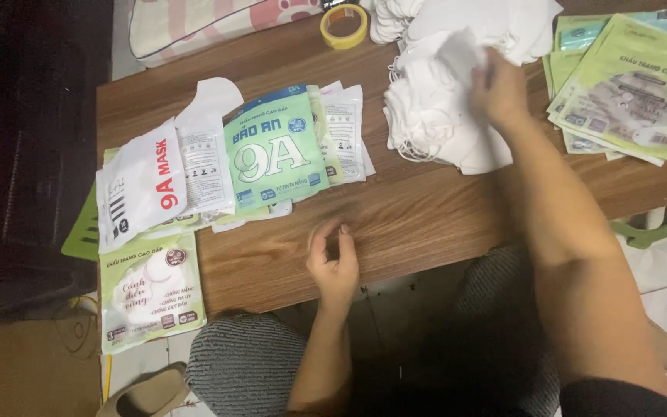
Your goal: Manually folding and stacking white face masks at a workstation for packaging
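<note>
Right hand (497,91) stretched out over a heap of white face masks (434,116) at the far side of the wooden table (426,224), fingers closed on one mask at the top of the heap, though blur makes the exact grip hard to read. Left hand (335,259) resting near the table's front edge, fingers curled loosely inward, holding nothing. Filled mask packets (275,150) fanned out in a row to the left of the heap, green and white, overlapping one another. One more green packet (150,289) hanging off the table's left front corner. Stack of flat green pouches (631,85) at the right edge, just beside the heap. Roll of yellow tape (344,25) at the far edge.
</note>
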